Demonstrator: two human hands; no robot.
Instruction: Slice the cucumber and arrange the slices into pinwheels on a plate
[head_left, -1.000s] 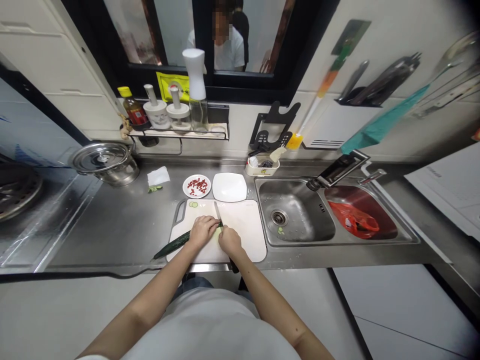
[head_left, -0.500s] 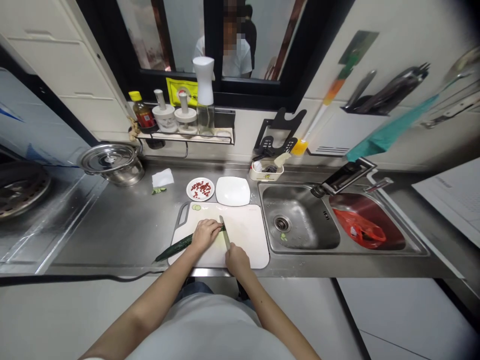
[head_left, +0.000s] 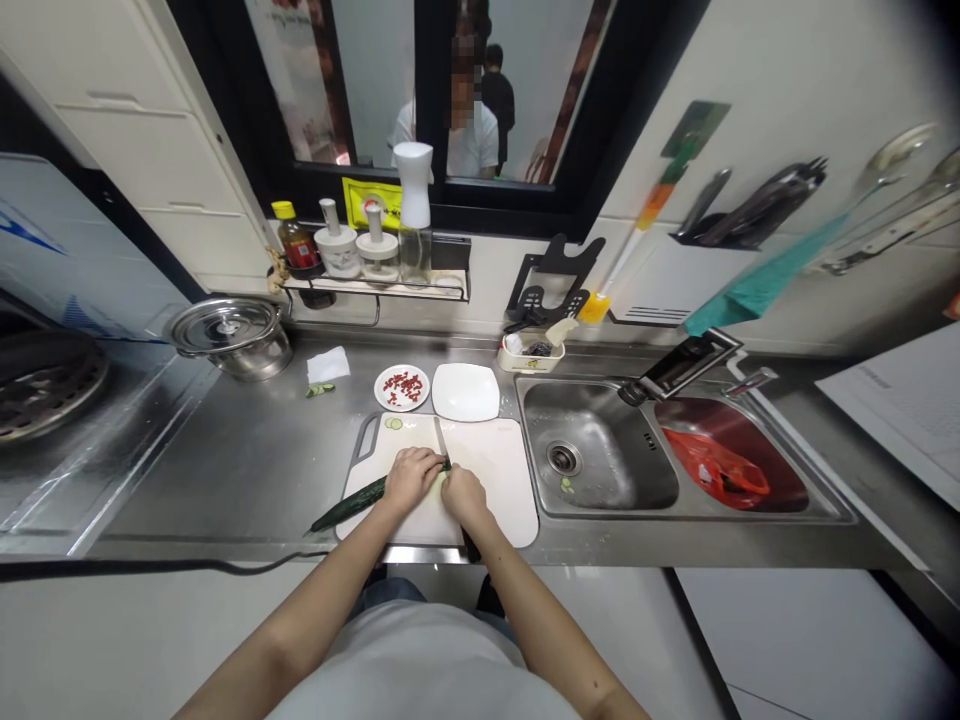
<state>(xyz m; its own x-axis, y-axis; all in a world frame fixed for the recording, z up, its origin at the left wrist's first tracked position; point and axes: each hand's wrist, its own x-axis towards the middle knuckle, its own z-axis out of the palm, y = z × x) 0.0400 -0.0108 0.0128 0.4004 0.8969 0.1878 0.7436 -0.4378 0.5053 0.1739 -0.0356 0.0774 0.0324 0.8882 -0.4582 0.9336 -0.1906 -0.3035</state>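
Note:
A dark green cucumber [head_left: 351,506] lies slantwise over the left side of the white cutting board [head_left: 501,478]. Wrapped over its upper part is my left hand [head_left: 409,480], fingers closed and partly hiding it. My right hand [head_left: 464,497] is closed around a knife [head_left: 441,438], just right of the left fingertips. The blade points away from me, beside the cucumber's cut end. Two or so pale cucumber slices [head_left: 394,424] rest near the board's top left corner. Beyond the board stand a round plate [head_left: 424,391] of chopped red pieces and a white squarish plate [head_left: 465,392].
To the right is a double sink [head_left: 600,490] with a red plastic bag [head_left: 716,470] in its far basin. A lidded steel pot [head_left: 251,350] stands at left. Bottles and jars line a wall shelf [head_left: 442,284]. A paper napkin [head_left: 328,363] lies near green scraps [head_left: 320,390].
My right hand has moved forward and slightly left with the knife, closer to my left hand. The left hand stays on the cucumber. The whole view has shifted a little.

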